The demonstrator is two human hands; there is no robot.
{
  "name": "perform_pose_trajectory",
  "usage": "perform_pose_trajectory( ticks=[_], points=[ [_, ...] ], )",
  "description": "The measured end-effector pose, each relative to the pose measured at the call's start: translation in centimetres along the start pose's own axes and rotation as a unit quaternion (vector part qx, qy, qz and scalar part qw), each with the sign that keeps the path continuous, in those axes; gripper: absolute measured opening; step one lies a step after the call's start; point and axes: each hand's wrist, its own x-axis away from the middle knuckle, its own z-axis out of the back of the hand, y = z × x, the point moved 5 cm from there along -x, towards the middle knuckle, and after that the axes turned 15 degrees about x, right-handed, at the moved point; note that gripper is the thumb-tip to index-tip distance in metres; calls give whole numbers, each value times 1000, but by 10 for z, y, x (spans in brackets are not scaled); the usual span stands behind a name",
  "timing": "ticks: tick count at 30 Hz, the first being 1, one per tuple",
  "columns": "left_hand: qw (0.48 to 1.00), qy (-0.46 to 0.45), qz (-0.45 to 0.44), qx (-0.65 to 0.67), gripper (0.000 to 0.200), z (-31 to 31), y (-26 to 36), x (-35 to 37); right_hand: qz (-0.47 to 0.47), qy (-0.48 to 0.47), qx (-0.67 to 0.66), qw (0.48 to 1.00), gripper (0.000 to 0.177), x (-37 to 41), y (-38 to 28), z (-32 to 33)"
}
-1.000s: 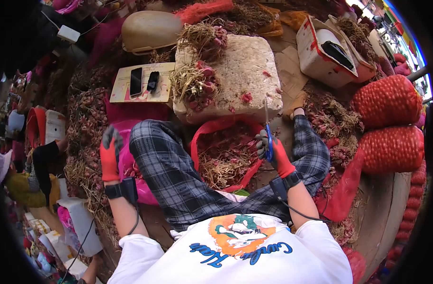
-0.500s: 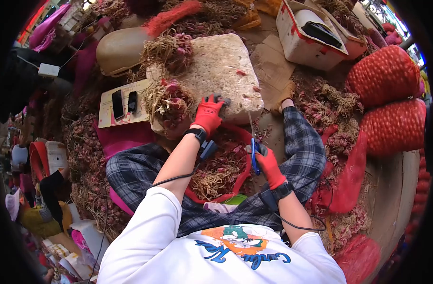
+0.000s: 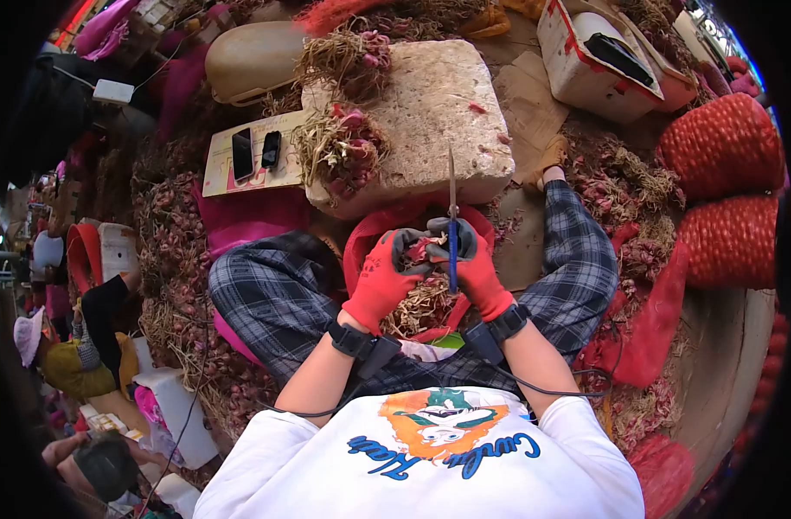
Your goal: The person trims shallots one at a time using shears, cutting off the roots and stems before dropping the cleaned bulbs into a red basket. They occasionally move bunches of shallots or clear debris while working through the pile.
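Observation:
My left hand (image 3: 390, 268), in a red and grey glove, is closed around a small reddish shallot (image 3: 425, 250), partly hidden by the fingers. Close beside it, my gloved right hand (image 3: 475, 264) grips blue-handled scissors (image 3: 452, 246), their blades pointing away from me over the block's near edge. Both hands are above a red mesh bag (image 3: 361, 246) between my legs, with dry trimmings (image 3: 421, 310) in it. In front stands a pale, worn foam block (image 3: 438, 95). On its left side lie two bunches of shallots with dry stalks, a nearer bunch (image 3: 348, 147) and a farther one (image 3: 348, 62).
Two phones, one of them a black phone (image 3: 272, 149), lie on a flat box (image 3: 214, 170) left of the block. Full red mesh sacks (image 3: 720, 143) are stacked at right. A foam box (image 3: 577, 65) stands at back right. Shallots (image 3: 175, 285) cover the floor at left, where other people sit.
My left hand has left the foam block and come back toward me, now holding a shallot. My right hand has brought the scissors up beside it. The whole view has shifted slightly.

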Motion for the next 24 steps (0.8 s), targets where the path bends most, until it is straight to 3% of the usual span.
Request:
perform_pose_trajectory(
  ticks=[3, 7, 10, 13, 14, 17, 18, 21, 24],
  points=[
    [958, 69, 82, 267, 41, 5, -19, 15, 27, -22, -15, 999, 34, 8, 10, 2],
    [958, 3, 78, 277, 45, 5, -29, 23, 0, 34, 62, 998, 33, 20, 9, -6],
    [973, -44, 43, 222, 46, 3, -28, 18, 172, 21, 341, 924, 29, 23, -29, -9],
    [932, 44, 54, 357, 44, -3, -13, 20, 140, 47, 313, 938, 28, 21, -18, -11],
    [891, 67, 75, 443, 41, -8, -23, 22, 117, 70, 208, 969, 27, 22, -16, -13],
    [840, 63, 120, 526, 42, -18, -52, 30, 50, 84, 95, 991, 28, 24, -5, -23],
    [861, 78, 104, 492, 43, -14, -50, 29, 115, 127, 229, 958, 27, 27, -18, -23],
    [916, 8, 68, 395, 44, -4, -30, 28, 144, 110, 219, 959, 27, 25, -20, -18],
    [939, -38, 59, 335, 45, 3, -4, 22, 90, 105, 209, 968, 27, 21, -23, -3]
  ],
)
